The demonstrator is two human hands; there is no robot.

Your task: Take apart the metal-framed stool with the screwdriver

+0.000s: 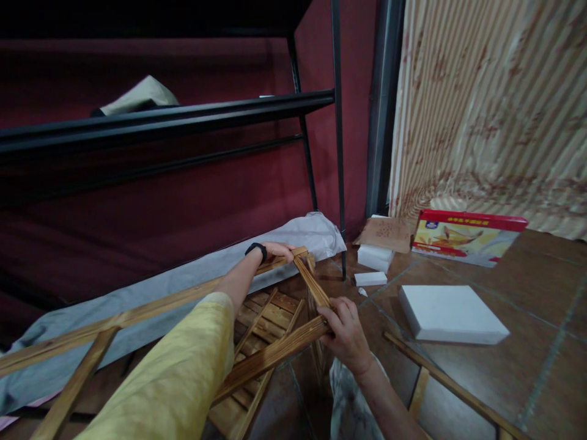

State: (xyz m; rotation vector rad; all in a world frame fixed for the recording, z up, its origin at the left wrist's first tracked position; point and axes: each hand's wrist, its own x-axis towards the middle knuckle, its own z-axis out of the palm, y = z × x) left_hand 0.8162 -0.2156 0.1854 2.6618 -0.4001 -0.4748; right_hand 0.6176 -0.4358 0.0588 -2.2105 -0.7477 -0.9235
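A brown wooden frame (275,354) of narrow, grained bars stretches across the lower left, raised off the floor. My left hand (278,250), with a black band at the wrist, is closed around its far corner. At the near corner, my right hand (346,333) grips the bar's end between thumb and fingers. A short crosspiece (312,280) joins the two corners, and wooden legs drop below it. Under the frame lies a slatted wooden panel (270,315) on the tiles. My yellow sleeve hides part of the frame.
A black metal shelf rack (183,121) stands along the red wall, with grey sheeting (178,275) beneath. To the right are a white box (458,311), a red-and-yellow printed carton (468,238), small white blocks (373,256) and another wooden piece (452,380). A patterned curtain (490,110) hangs behind.
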